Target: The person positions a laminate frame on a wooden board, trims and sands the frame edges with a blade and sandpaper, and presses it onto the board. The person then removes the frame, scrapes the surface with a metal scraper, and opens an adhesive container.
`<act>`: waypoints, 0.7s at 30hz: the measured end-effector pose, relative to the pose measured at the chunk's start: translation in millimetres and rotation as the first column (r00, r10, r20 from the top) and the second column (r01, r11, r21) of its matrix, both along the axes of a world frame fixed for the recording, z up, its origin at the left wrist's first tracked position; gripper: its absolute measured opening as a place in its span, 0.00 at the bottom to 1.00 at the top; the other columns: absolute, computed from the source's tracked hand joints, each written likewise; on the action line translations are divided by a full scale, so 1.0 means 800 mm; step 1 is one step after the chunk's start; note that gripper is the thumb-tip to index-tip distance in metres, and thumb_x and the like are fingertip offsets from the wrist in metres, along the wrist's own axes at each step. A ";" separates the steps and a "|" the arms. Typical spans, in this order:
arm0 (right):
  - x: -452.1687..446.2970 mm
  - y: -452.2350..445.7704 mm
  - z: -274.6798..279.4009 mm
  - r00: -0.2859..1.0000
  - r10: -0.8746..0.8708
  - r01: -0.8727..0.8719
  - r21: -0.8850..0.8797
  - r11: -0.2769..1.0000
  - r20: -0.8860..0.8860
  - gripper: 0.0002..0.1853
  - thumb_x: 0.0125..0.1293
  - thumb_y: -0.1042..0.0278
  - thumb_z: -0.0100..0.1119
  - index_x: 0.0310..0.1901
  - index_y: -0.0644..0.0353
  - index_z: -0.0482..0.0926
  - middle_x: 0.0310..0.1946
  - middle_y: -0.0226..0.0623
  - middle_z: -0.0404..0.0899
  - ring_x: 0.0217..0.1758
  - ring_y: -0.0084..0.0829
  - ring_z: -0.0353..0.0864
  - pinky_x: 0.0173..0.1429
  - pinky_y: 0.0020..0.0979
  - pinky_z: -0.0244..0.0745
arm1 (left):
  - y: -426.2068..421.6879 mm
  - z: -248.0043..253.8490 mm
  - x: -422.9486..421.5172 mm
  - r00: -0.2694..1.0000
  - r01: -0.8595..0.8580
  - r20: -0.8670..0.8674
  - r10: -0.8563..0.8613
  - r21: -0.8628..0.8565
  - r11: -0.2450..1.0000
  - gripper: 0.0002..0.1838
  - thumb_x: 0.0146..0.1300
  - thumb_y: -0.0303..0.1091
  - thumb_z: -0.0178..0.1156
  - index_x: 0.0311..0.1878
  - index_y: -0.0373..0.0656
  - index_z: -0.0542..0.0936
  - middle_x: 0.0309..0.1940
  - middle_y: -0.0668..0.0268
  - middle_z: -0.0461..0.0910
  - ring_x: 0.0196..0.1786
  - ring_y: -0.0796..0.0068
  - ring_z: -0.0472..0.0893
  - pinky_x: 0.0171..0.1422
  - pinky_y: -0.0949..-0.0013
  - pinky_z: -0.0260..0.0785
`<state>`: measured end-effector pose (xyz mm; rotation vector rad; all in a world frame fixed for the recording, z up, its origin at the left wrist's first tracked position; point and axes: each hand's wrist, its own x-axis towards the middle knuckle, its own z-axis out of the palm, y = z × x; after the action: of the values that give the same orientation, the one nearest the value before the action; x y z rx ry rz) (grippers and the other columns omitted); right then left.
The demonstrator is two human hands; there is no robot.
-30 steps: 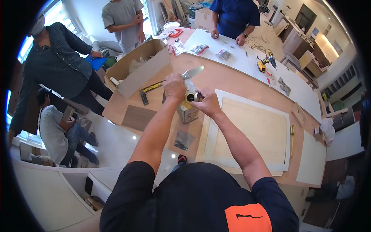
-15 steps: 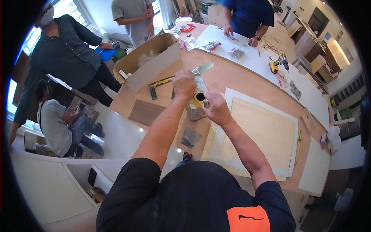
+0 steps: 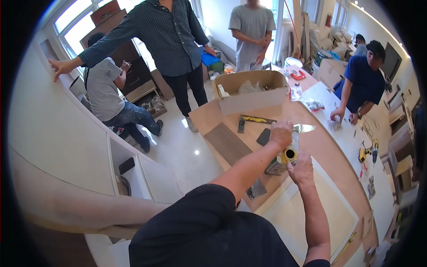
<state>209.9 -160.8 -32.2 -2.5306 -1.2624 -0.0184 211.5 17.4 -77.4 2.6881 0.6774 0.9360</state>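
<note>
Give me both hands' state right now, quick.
Left hand: closed, holding a bladed tool.
Right hand: fingers bent beside the can's open mouth; whether it holds anything cannot be told.

A box-shaped metal can [image 3: 275, 168] stands upright on the tabletop [image 3: 330, 153], its side partly hidden behind the left forearm. On its top a round opening [image 3: 290, 154] gapes uncapped, ringed in yellow and dark inside; the contents cannot be made out. The right hand's fingers [image 3: 293, 165] are at the near edge of that ring. A scraper [image 3: 304, 128] is gripped in the left hand [image 3: 281, 135], its handle concealed by the grip. The broad, shiny metal blade points rightward in the view, apart from the opening.
</note>
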 end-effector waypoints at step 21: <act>0.023 -0.003 -0.001 0.973 -0.222 0.208 -0.168 0.964 -0.070 0.31 0.44 0.35 0.69 0.23 0.64 0.84 0.22 0.49 0.84 0.27 0.45 0.86 0.35 0.41 0.82 | -0.002 -0.005 0.000 0.999 -0.050 -0.022 0.049 -0.012 0.999 0.07 0.57 0.32 0.57 0.39 0.47 0.78 0.36 0.63 0.80 0.44 0.61 0.80 0.50 0.52 0.67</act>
<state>228.0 -163.4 -32.7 -2.7608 -0.9864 0.1504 211.7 16.1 -81.4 2.6854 0.7550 0.9129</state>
